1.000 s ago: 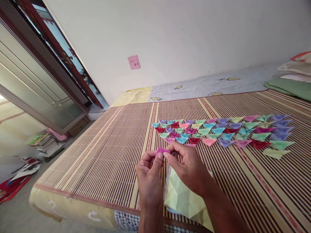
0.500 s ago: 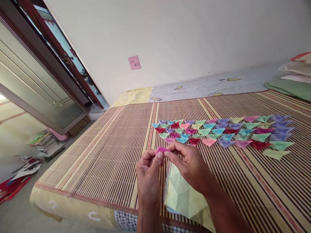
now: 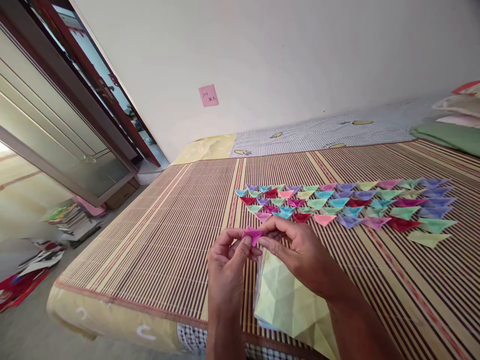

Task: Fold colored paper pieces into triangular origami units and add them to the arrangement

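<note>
Between my two hands is a small folded magenta paper boat (image 3: 253, 234). My left hand (image 3: 229, 260) pinches its left end between thumb and fingers. The thumb and forefinger of my right hand (image 3: 296, 255) close on its right end. Under my right hand and forearm lies a stack of creased paper sheets (image 3: 281, 295), pale yellow on top, partly covered by the arm. Just beyond my fingers, several rows of folded paper boats (image 3: 317, 203) in many colours stand on the striped mat, and a pale green-yellow boat (image 3: 428, 239) sits apart at the near right.
The striped bamboo mat (image 3: 180, 220) covers a bed against a white wall. A pink note (image 3: 208, 95) is stuck on the wall. A green folded cloth (image 3: 448, 137) lies at the far right. Stacked papers (image 3: 69, 220) stand on the floor near the door at left.
The magenta paper has opened out between my fingers and shows a wider boat shape. My hands have spread slightly apart while keeping hold of it.
</note>
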`<state>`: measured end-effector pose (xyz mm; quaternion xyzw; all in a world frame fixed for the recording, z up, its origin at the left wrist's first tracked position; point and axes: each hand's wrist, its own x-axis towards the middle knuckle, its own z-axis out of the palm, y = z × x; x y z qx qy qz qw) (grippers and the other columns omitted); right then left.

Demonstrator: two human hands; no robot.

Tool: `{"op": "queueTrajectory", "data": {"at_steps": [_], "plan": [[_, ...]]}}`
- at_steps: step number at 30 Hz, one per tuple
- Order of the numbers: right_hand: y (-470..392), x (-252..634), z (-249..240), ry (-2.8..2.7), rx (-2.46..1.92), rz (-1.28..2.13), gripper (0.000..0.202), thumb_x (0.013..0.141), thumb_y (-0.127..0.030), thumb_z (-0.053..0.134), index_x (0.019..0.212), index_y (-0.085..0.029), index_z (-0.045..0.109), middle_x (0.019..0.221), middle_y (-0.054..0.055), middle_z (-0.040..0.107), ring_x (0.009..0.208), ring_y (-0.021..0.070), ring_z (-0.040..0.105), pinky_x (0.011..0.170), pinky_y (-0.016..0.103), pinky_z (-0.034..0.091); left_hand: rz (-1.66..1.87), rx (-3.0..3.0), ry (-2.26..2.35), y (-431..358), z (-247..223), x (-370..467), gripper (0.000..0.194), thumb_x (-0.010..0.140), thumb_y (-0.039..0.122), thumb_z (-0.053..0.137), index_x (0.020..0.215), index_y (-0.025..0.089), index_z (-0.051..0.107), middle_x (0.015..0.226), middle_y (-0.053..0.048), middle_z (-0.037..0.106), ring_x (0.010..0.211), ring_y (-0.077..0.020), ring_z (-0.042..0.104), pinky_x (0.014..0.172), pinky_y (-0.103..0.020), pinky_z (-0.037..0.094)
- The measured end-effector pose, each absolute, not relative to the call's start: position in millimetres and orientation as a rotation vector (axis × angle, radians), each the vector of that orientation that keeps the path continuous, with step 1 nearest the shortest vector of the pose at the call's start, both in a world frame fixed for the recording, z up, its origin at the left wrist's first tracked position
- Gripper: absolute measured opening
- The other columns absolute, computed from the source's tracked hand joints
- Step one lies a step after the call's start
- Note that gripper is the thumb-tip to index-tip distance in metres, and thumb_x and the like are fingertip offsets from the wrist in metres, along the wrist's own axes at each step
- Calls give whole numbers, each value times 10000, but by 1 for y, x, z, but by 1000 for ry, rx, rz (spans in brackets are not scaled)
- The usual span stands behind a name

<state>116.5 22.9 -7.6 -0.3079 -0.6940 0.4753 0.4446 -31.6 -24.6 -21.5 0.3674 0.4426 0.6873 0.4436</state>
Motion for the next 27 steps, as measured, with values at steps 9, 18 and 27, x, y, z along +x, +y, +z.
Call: {"op": "queueTrajectory", "data": {"at_steps": [9,18,27], "plan": [[17,108,-4,-1783,-734,770,149,955,-136,632,953,-244,735,935,23,697,940,204,667,833,347,532,1652,1184,1400,-30,-18,-27,107,901,285,739,841,197,742,731,-10,679,685,-141,608,641,-228,487],[14,101,-5,-1712,-752,739,200,983,-126,546,834,-225,633,810,14,615,759,178,606,688,316,493,1667,1143,1352,-28,-17,-20,119,901,267,729,807,194,718,681,6,665,628,-125,586,616,-218,475],[19,102,-10,-1631,-763,804,179,995,-160,558,832,-218,605,797,-6,605,730,154,574,678,298,458,1754,985,1269,-25,-21,-18,70,856,238,777,838,196,724,661,16,695,588,-105,629,572,-185,484]]}}
